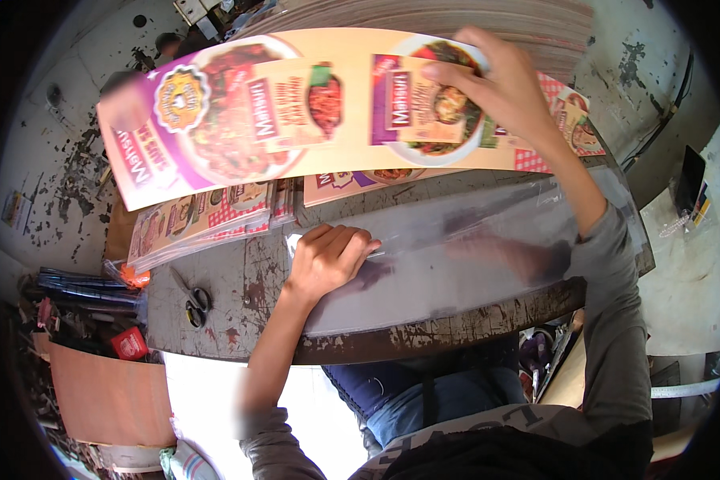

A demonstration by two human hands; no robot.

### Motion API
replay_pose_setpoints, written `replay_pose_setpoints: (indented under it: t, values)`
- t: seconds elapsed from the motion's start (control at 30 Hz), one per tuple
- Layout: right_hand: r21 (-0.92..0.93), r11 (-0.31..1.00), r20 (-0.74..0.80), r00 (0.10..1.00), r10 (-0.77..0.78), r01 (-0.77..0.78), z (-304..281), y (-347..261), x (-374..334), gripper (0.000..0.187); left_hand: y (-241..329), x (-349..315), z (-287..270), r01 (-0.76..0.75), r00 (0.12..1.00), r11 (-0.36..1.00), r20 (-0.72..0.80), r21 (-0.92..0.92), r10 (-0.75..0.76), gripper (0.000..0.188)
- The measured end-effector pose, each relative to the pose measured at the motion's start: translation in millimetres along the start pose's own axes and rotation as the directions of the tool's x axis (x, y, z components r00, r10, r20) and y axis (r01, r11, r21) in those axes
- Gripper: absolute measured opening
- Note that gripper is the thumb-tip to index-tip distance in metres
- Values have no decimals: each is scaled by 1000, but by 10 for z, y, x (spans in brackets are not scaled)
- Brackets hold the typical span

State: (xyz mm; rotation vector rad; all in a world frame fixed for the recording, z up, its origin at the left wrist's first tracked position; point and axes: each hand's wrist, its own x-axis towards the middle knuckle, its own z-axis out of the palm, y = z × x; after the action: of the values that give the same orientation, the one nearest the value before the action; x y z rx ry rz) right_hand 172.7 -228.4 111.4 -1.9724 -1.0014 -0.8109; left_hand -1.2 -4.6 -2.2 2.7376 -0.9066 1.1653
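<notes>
My right hand point(504, 88) grips a long printed card strip point(348, 104) near its right end, thumb on the front face. The strip is orange and purple with pictures of food, bowed and held raised over the table. My left hand point(328, 260) is curled closed on the left end of a long stack of clear plastic sleeves point(456, 268). Whatever its fingers pinch, if anything, is hidden beneath them. A stack of similar printed strips point(204, 220) lies to the far left of that hand. Another printed strip point(352, 184) shows partly under the raised one.
Black-handled scissors point(194, 304) lie on the worn, scratched table point(240, 312), left of my left hand. A tall stack of sheets point(528, 28) stands at the back. Off the left edge are a red box point(129, 343) and dark rolled material point(84, 284). A phone-like black object point(690, 180) is at right.
</notes>
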Motion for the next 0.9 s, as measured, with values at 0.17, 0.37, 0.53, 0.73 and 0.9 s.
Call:
replay_pose_setpoints:
  t: [0.17, 0.37, 0.53, 0.73, 0.9]
  values:
    - [-49, 999, 25, 999, 23, -22, 290, -453, 187, 50, -3, -1, -6, -2, 1000, 1000, 4, 18, 2, 24]
    - [-81, 996, 77, 996, 39, -33, 458, -649, 192, 52, 0, 8, -1, 30, 999, 999, 15, 18, -30, 23]
    - [-40, 996, 205, 975, 82, -75, 482, -451, -24, 50, 12, -16, -8, 102, 994, 995, 30, 12, -102, 21]
    - [-16, 972, 341, 913, 226, -234, 8, 122, -407, 46, 41, 0, 14, 182, 983, 983, -14, -35, -182, 21]
    - [-99, 984, 327, 929, 174, -150, -309, 564, -682, 38, 19, -22, 16, 269, 961, 960, -43, -79, -273, 26]
